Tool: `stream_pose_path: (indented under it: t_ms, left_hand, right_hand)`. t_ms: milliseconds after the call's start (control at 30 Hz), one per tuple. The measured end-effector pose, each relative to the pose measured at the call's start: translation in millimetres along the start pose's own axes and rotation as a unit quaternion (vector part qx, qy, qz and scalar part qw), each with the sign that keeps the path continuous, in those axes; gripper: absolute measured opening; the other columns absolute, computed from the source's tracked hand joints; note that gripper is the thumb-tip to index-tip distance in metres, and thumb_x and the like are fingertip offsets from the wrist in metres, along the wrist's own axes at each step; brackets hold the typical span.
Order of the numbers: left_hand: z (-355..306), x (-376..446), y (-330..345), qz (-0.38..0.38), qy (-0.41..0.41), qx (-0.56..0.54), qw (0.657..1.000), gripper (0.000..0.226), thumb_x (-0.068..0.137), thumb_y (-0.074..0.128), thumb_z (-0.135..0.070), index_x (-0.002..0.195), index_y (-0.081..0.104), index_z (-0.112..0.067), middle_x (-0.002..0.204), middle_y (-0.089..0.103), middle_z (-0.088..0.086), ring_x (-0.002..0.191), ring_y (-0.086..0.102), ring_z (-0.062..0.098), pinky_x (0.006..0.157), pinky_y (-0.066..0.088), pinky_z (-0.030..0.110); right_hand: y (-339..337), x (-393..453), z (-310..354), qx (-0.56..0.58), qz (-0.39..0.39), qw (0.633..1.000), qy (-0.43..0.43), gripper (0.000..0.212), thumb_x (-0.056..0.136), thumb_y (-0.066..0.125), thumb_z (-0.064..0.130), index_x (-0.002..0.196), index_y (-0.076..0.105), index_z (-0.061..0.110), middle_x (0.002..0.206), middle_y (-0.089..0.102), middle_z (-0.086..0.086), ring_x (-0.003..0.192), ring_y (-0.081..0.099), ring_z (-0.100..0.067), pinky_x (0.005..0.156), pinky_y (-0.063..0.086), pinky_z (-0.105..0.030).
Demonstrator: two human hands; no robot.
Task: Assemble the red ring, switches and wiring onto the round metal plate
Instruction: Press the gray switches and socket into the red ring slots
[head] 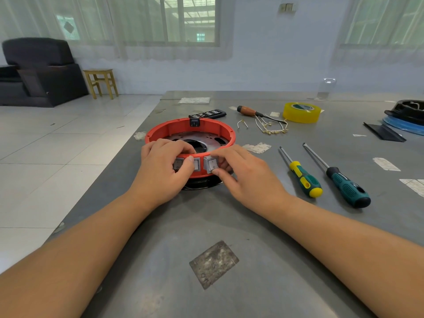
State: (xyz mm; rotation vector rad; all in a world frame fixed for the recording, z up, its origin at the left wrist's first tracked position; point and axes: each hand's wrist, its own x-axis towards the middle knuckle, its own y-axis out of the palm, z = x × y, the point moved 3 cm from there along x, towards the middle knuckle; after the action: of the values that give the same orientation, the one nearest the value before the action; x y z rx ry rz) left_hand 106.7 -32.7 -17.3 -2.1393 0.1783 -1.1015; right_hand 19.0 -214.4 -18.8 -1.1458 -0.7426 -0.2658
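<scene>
The red ring (220, 131) stands on the grey table with the round metal plate (195, 137) inside it. A black socket (194, 122) sits in its far wall. My left hand (160, 171) grips the ring's near wall, its thumb lying over two grey switches (178, 163) set there. My right hand (243, 175) pinches a third grey rocker switch (211, 165) between thumb and fingers at the near wall. Loose white wiring (270, 127) with small terminals lies behind the ring to the right.
Two green-handled screwdrivers (305, 180) (346, 185) lie right of my right hand. Further back are a brown-handled tool (250, 111), yellow tape (301, 112), a black bit case (207, 114) and black and blue parts (406, 118) at the right edge. The table's left edge runs diagonally.
</scene>
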Motion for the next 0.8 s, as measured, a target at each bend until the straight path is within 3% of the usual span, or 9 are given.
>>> stream_pose_path:
  t_ms: [133,300,533,633,700,800]
  left_hand:
    - [0.3,-0.6,0.1,-0.002,0.002,0.001,1.0,0.035,0.092,0.041,-0.043,0.107,0.07,-0.029,0.104,0.065,-0.014,0.112,0.05,0.008,0.107,0.024,0.032]
    - [-2.2,-1.1,1.5,0.008,0.02,0.013,1.0,0.038,0.094,0.039,-0.049,0.112,0.069,-0.032,0.104,0.066,-0.017,0.112,0.051,0.009,0.106,0.026,0.038]
    - [-4.3,-2.6,1.8,0.014,0.046,0.042,0.998,0.043,0.094,0.045,-0.061,0.114,0.07,-0.032,0.099,0.066,-0.014,0.112,0.051,0.014,0.101,0.026,0.04]
    - [-4.9,-2.7,0.6,0.017,0.048,0.046,0.998,0.046,0.092,0.047,-0.066,0.115,0.07,-0.032,0.101,0.067,-0.013,0.114,0.051,0.015,0.101,0.026,0.041]
    - [-4.7,-2.6,-0.6,0.022,0.046,0.036,0.998,0.048,0.091,0.048,-0.066,0.115,0.071,-0.032,0.101,0.067,-0.013,0.115,0.05,0.016,0.102,0.026,0.042]
    - [-3.6,-3.6,-3.6,0.035,0.054,0.016,0.998,0.046,0.09,0.05,-0.064,0.113,0.073,-0.03,0.1,0.067,-0.012,0.114,0.051,0.016,0.104,0.029,0.046]
  right_hand:
    - [-0.2,1.0,-0.7,-0.007,0.01,1.0,0.011,0.031,0.097,0.066,0.021,0.126,0.059,0.015,0.114,0.062,0.003,0.092,0.046,0.001,0.081,0.049,-0.022]
    - [0.5,2.6,2.4,-0.015,0.012,1.0,0.008,0.028,0.097,0.066,0.021,0.124,0.06,0.015,0.114,0.062,0.002,0.097,0.057,-0.011,0.081,0.05,-0.025]
    - [2.9,2.7,-1.1,-0.05,-0.011,0.999,0.002,0.03,0.094,0.07,0.027,0.121,0.062,0.017,0.117,0.058,0.0,0.101,0.057,-0.014,0.082,0.051,-0.025]
    - [2.8,3.6,-6.0,-0.075,-0.024,0.996,0.03,0.045,0.092,0.069,0.04,0.131,0.057,0.021,0.133,0.051,0.002,0.119,0.051,-0.014,0.098,0.046,-0.027]
    - [2.4,4.5,-9.0,-0.081,-0.012,0.996,0.042,0.057,0.092,0.064,0.051,0.141,0.051,0.023,0.145,0.047,0.005,0.135,0.043,-0.015,0.111,0.035,-0.031]
    - [3.2,4.1,-12.1,-0.07,0.035,0.996,0.051,0.061,0.093,0.055,0.062,0.143,0.049,0.027,0.146,0.05,0.008,0.143,0.034,-0.012,0.116,0.027,-0.034]
